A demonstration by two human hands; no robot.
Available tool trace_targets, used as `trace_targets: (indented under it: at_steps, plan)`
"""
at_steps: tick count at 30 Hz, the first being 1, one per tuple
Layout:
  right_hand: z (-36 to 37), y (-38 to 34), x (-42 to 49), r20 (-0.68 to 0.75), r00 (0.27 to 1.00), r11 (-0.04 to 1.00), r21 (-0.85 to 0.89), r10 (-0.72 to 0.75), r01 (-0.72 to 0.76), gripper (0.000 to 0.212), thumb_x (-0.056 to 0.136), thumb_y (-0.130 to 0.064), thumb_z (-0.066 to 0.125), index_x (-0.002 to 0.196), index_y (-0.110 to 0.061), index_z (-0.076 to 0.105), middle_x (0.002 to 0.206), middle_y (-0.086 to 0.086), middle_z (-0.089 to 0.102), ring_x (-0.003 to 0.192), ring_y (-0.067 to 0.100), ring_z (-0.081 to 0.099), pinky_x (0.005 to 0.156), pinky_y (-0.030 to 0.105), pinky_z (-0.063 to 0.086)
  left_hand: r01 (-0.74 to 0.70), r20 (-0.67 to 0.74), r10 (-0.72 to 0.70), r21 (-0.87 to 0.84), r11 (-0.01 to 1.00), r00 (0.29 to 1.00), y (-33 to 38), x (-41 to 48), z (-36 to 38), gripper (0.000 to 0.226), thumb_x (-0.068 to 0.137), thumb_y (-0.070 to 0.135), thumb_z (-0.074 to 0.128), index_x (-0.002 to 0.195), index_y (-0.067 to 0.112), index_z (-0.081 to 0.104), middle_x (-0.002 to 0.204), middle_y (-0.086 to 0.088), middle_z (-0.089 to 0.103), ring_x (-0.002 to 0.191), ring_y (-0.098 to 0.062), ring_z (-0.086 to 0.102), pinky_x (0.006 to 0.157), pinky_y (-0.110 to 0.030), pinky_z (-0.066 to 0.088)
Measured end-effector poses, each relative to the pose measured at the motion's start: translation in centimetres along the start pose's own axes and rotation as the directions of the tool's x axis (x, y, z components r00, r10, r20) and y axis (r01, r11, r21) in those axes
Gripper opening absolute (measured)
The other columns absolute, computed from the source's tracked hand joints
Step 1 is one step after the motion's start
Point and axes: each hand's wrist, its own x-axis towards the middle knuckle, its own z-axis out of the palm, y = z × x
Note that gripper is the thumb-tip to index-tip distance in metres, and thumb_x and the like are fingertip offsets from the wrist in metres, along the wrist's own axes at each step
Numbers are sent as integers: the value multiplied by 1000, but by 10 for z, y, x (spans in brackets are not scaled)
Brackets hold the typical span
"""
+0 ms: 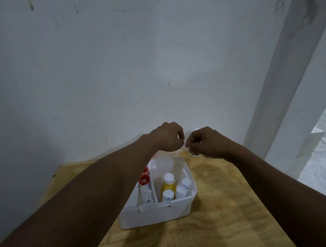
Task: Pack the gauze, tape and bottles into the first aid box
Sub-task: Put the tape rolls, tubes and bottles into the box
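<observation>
The white first aid box (156, 216) stands open on the wooden table (229, 216). Its left compartment holds red-cored tape rolls (144, 179) and a white tube. In the right compartment stand a yellow bottle (168, 184) and several white bottles (181, 191). The translucent lid (166, 155) stands raised behind the box. My left hand (167, 137) hovers over the lid's top edge with its fingers curled; what it holds is hidden. My right hand (207, 143) is curled in front of a small bottle (194, 154) standing at the table's back edge, its base showing below my fingers.
A white wall rises directly behind the table. A white pillar (289, 94) stands at the right, with pale floor beyond it. The table's left edge runs close beside the box, and bare wood lies to the box's right and front.
</observation>
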Motion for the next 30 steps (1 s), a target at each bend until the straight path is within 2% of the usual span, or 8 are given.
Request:
trace_targets:
  at_steps: [3,6,10,14,18,21,25,30]
  plan:
    - [0,14,15,-309,950,997,-74,-41,19,13,85,-14,60,93,-14,72,90,-1,70,86,16,67,70,23,51,-20,-84,19,-15,1000,996,-1,12,8,35,81,28,64,116,24,63,105,1,65,98,-20,62,89,-42,55]
    - [-5,33,28,-493,870,990,-120,-1,-67,24,82,-20,64,106,-17,65,101,4,64,92,20,61,75,30,49,-52,-98,52,8,999,994,2,22,17,57,82,33,70,135,26,50,125,-4,56,109,-23,57,93,-41,52]
    - [-11,57,41,-442,889,928,-268,119,-258,53,82,-28,66,132,-21,50,130,12,53,120,33,48,92,42,45,-91,-74,91,3,996,993,9,36,28,72,84,35,72,147,29,38,140,-7,46,124,-28,52,101,-43,49]
    - [-11,78,45,-314,929,856,-409,194,-317,62,86,-29,63,144,-22,41,143,11,45,130,36,41,100,47,42,-183,-6,183,40,982,983,19,49,35,57,84,24,73,138,22,53,133,-8,57,119,-28,57,97,-42,50]
    - [-9,89,51,-287,946,886,-384,153,-260,54,85,-21,63,136,-19,45,129,10,56,113,31,55,92,43,51,-142,13,141,89,986,990,19,65,45,61,88,31,68,144,24,46,144,-4,50,128,-27,51,103,-41,47]
    - [-10,88,54,-309,948,897,-394,78,-202,36,85,-20,64,119,-18,52,109,6,61,92,24,60,78,38,55,-131,-45,141,175,976,989,20,74,47,60,89,34,67,143,26,43,139,-2,51,122,-26,55,96,-42,51]
    - [-3,90,54,-299,954,901,-402,38,-162,21,88,-26,64,107,-16,60,101,5,63,85,20,62,77,35,55,-160,-26,173,257,953,985,23,80,47,66,93,36,63,152,31,33,142,-5,49,125,-28,54,97,-42,50]
    - [-5,93,43,-294,955,915,-378,26,-141,18,87,-26,64,103,-17,64,103,3,65,88,20,62,73,32,51,-121,-71,157,366,923,985,30,83,47,37,93,27,62,129,26,57,124,-4,59,109,-25,62,85,-36,50]
